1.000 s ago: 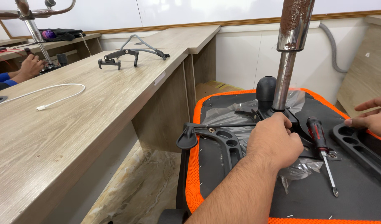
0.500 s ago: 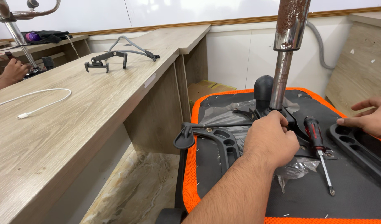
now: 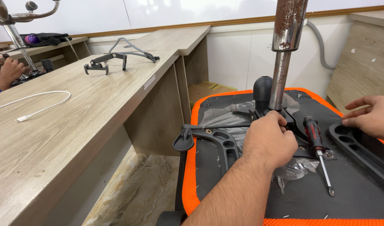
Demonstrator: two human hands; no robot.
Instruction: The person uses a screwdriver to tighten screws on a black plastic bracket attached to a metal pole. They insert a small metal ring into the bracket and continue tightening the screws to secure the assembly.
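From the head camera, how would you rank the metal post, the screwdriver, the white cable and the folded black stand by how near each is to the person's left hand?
Measured from the left hand:
1. Metal post, touching its base, just above the fingers.
2. Screwdriver, lying just right of it on the black seat underside.
3. Folded black stand, far up-left on the wooden table.
4. White cable, farthest left on the same table.

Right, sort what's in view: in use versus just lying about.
In use:
left hand on the mechanism
rusty column
seat
right hand by the armrest

Lying about:
screwdriver
white cable
grey frame
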